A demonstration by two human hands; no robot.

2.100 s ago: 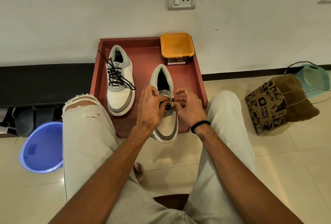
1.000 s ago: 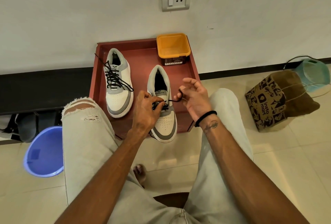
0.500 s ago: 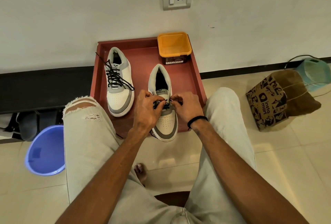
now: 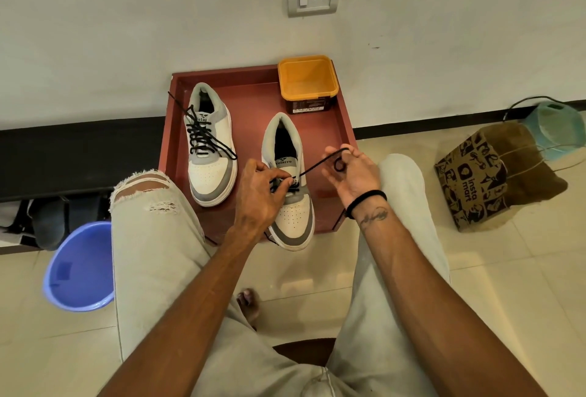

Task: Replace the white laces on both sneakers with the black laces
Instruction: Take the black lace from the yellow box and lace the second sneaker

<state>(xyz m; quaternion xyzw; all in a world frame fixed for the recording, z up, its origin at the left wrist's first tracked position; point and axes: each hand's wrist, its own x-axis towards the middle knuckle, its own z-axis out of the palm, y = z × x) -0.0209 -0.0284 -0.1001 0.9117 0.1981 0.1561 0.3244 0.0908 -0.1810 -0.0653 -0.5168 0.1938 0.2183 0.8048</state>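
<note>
Two white and grey sneakers stand on a red tray (image 4: 253,101). The left sneaker (image 4: 211,146) is fully laced in black, its ends loose. The right sneaker (image 4: 290,181) carries a black lace (image 4: 317,166) in its lower eyelets only. My left hand (image 4: 258,198) pinches that lace at the eyelets over the tongue. My right hand (image 4: 353,174) is raised to the right of the shoe, palm toward me, holding the lace's free end stretched taut and looped around a finger. No white laces are visible.
An orange-lidded tub (image 4: 307,84) sits at the tray's back right corner against the wall. A blue bucket (image 4: 81,266) stands on the floor at left, a printed paper bag (image 4: 475,181) at right. My knees flank the tray's front edge.
My right hand has left the eyelets and pulled the lace end up and out to the right, drawing it taut. My left hand has stayed at the eyelets.
</note>
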